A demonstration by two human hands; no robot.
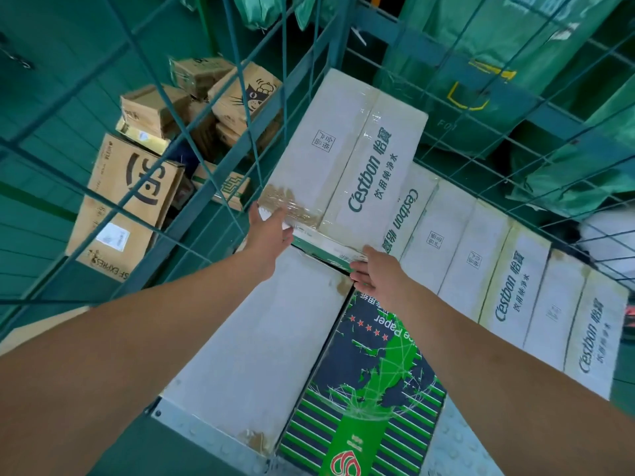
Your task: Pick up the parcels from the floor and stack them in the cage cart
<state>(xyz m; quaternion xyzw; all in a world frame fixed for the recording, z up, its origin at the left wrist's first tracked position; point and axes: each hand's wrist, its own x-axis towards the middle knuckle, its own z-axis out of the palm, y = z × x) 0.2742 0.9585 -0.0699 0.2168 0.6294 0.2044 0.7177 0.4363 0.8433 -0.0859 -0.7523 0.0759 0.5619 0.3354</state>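
Note:
A white C'estbon water carton (pixel 347 156) lies on top of other cartons inside the green wire cage cart (pixel 213 187). My left hand (pixel 269 235) grips its near left corner, where the clear tape is crumpled. My right hand (pixel 372 274) presses flat against its near edge with fingers spread. Under it lie a plain white carton (pixel 261 341) and a dark blue and green copy paper box (pixel 371 389). More C'estbon cartons (pixel 508 290) fill the cart's right side in a row.
Beyond the cart's left mesh wall, brown cardboard parcels (pixel 127 201) lie piled on the green floor, smaller brown boxes (pixel 206 97) among them. Green sacks (pixel 498 70) hang behind the far mesh. A grey studded cart floor (pixel 213 438) shows at the front.

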